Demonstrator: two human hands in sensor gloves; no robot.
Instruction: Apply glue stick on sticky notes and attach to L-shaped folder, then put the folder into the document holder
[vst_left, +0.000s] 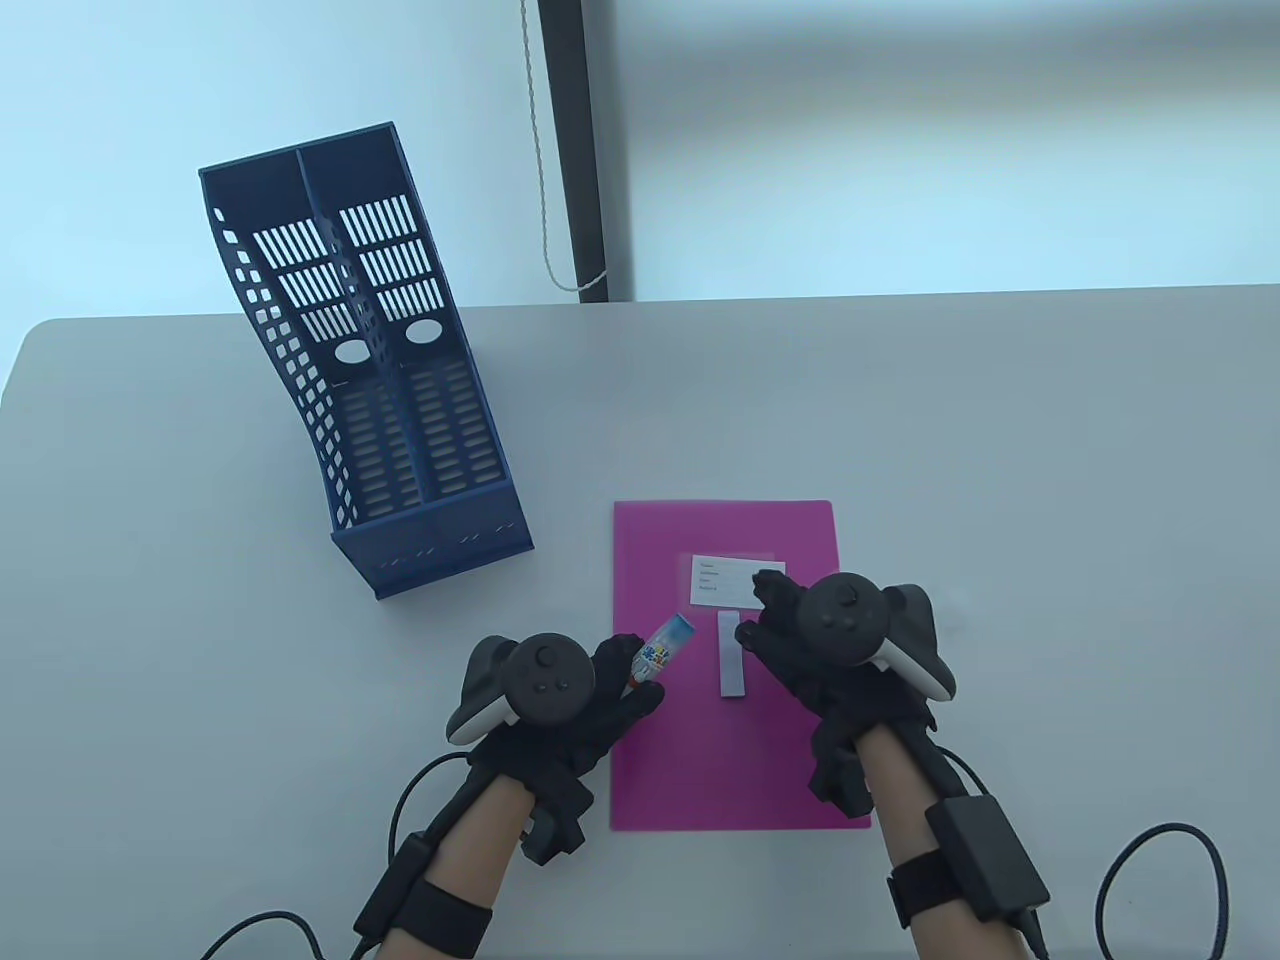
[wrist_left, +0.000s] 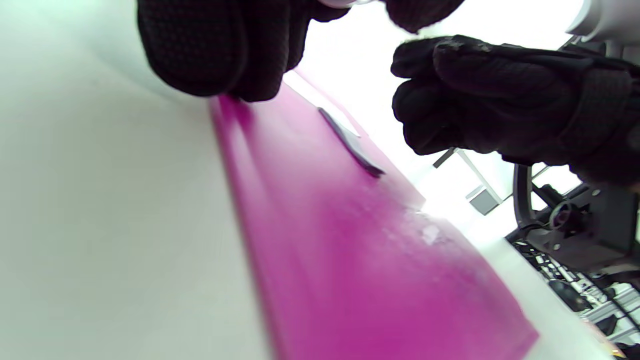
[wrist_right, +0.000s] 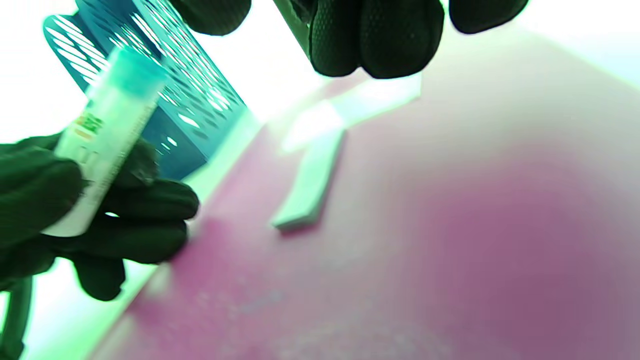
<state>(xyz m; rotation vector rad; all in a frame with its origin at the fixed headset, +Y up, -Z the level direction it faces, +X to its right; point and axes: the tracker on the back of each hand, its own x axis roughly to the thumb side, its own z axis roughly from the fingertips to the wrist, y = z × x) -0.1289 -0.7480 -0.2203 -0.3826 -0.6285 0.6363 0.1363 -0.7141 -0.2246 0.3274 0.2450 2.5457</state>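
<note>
A glue stick (vst_left: 663, 648) is being gripped in the curled fingers of the left hand (vst_left: 560, 700), at the left edge of the magenta L-shaped folder (vst_left: 700, 780), which is lying flat on the grey table (vst_left: 1000, 450). A sticky-note strip (vst_left: 732, 655) is lying on the folder, just beside the right hand (vst_left: 830, 640), whose fingers are being held curled; whether anything is being pinched cannot be told. A white label (vst_left: 735, 578) is placed just beyond. Far left, the blue document holder (vst_left: 380, 400) is standing.
</note>
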